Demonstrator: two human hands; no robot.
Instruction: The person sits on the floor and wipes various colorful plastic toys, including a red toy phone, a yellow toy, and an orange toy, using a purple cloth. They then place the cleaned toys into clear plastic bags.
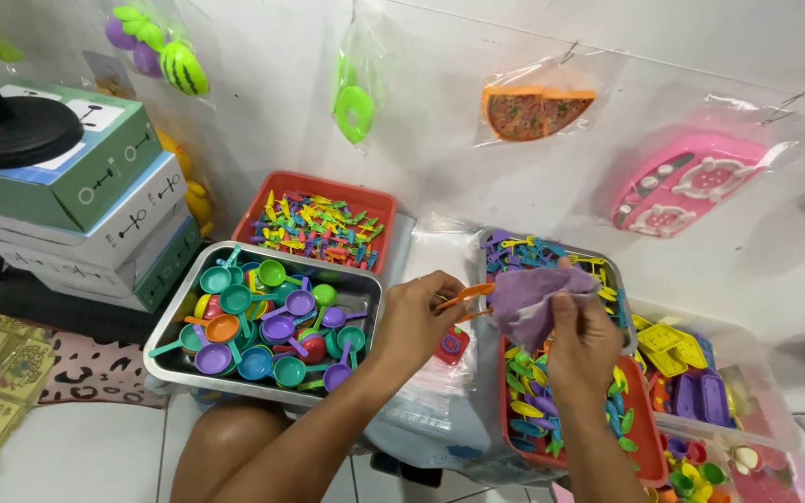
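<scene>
Head view looks down on two bare hands at work among trays of small plastic toy pieces. Left hand pinches an orange toy utensil by one end between thumb and fingers, so its slim handle sticks out toward the other hand. Right hand is closed on a purple plastic piece, thumb on top and fingers beneath, holding it up against the tip of the orange utensil; the two pieces look to be touching or very nearly so.

Both pieces seem thin, light moulded plastic: stiff enough to hold shape, a little springy, and smooth enough to slip from a loose pinch. A fingertip hold at the orange handle's end, and along the edge of the purple piece, looks best suited to them.

Just left of the left hand's grip sits a metal tray filled with little toy pans in teal, purple, green and orange. Beyond it stands a red tray of mixed small utensils. Under the right hand's grip lies another red tray of yellow, green and blue pieces, with a clear bin of bigger toy parts to its right.
</scene>
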